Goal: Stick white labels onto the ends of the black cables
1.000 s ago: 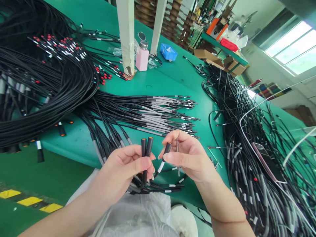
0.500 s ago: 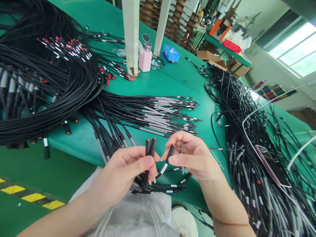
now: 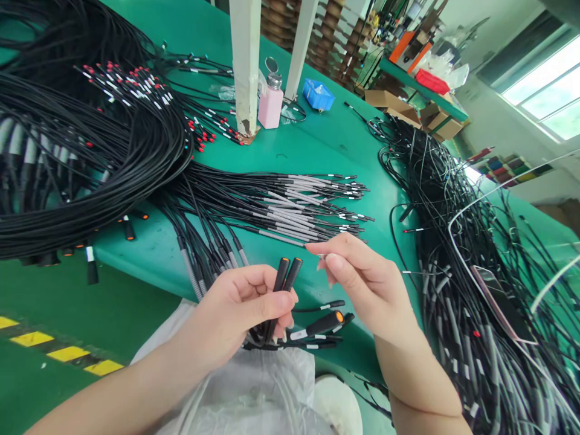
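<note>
My left hand is closed on two black cable connectors with orange tips, held upright side by side; their cables hang down behind the palm. My right hand hovers just right of them, index finger and thumb pinched together with only the tip of a thin metal tool showing. A third orange-tipped connector lies loose below both hands, touching neither. Behind them a fan of black cables with grey sleeves lies on the green table.
A big coil of black cables fills the left side and a tangle of cables the right. A white post, pink bottle and blue tray stand at the back. A plastic bag lies in my lap.
My right hand has let go of the third connector, which dropped below the hands, and its fingers have stretched leftward. My left hand still holds its two connectors.
</note>
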A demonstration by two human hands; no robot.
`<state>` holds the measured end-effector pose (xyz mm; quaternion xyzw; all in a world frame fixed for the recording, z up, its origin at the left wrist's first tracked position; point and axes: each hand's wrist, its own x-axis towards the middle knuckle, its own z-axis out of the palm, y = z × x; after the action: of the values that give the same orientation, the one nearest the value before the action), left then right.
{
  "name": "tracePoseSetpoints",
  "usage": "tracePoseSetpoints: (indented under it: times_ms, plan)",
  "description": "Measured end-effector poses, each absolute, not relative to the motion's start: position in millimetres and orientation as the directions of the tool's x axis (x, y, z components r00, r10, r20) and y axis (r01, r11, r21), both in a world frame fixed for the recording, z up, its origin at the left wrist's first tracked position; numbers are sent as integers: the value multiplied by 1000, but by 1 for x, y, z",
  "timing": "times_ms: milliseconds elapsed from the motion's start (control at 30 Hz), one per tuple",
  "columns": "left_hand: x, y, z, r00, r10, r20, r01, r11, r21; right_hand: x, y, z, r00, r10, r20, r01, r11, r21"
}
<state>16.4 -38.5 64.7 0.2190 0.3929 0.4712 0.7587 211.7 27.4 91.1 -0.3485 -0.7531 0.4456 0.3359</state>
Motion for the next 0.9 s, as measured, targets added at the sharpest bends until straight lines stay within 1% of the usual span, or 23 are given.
tracePoseSetpoints:
  times_ms: [67, 167, 333, 433, 533, 633, 767, 900]
  plan:
    - [17, -38, 66, 249, 885, -394, -526, 465, 712, 207, 20, 89, -467, 844, 263, 249, 411, -877]
    - [19, -37, 67, 238, 885, -400, -514, 464, 721, 204, 12, 87, -404, 858, 317, 290, 449, -845]
    - [20, -37, 68, 236, 886, -399, -510, 463, 725, 202, 9, 88, -430, 815, 389, 376, 554, -743]
    - [20, -37, 67, 232, 883, -408, -503, 468, 727, 202, 11, 90, -481, 793, 374, 377, 572, -729]
    - [20, -38, 67, 228, 884, -409, -492, 467, 735, 202, 12, 91, -526, 785, 328, 338, 546, -766]
    - [20, -37, 68, 219, 888, -404, -473, 459, 752, 203, 12, 90, -504, 802, 322, 337, 525, -782]
    - [21, -36, 69, 215, 887, -408, -463, 461, 757, 202, 13, 89, -532, 796, 289, 318, 504, -803]
    - [21, -37, 68, 217, 890, -402, -467, 456, 758, 202, 14, 89, -487, 807, 333, 345, 529, -776]
